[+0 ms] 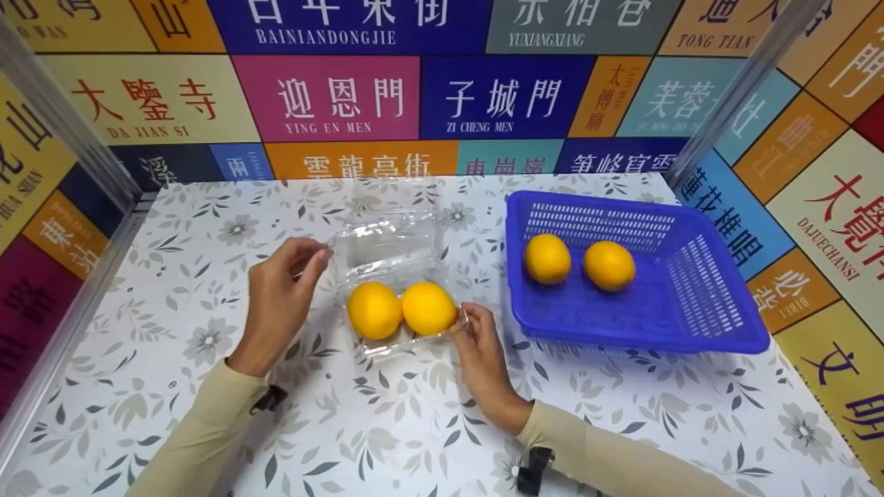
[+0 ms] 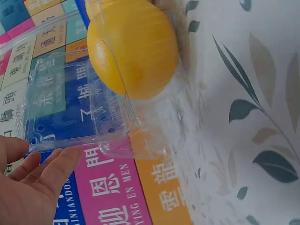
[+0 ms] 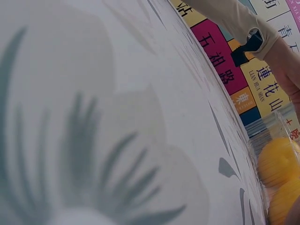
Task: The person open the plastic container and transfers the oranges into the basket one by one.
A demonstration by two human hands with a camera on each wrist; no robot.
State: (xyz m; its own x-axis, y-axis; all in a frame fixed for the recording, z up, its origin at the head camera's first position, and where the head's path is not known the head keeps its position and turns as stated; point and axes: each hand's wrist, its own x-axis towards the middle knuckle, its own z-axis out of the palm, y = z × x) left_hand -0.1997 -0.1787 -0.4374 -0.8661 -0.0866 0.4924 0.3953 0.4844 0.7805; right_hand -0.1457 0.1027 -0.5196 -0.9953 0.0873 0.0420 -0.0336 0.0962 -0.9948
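A clear plastic clamshell box (image 1: 378, 351) stands on the table with its lid (image 1: 390, 241) tipped up and back. Two oranges sit side by side in its base, a left orange (image 1: 373, 310) and a right orange (image 1: 429, 308). My left hand (image 1: 280, 297) pinches the lid's left edge between thumb and fingertips; the left wrist view shows the fingers (image 2: 58, 171) at the lid's corner. At the base's front right corner, my right hand (image 1: 489, 359) grips the box, its fingertips beside the right orange. The right wrist view catches the oranges (image 3: 277, 161) only at its edge.
To the right stands a blue plastic basket (image 1: 718, 331) with slotted walls, holding two more oranges (image 1: 609, 266) near its left side. A white table (image 1: 207, 276) with a leaf-print cover lies under everything. Colourful lettered panels (image 1: 324, 96) rise behind and on both sides.
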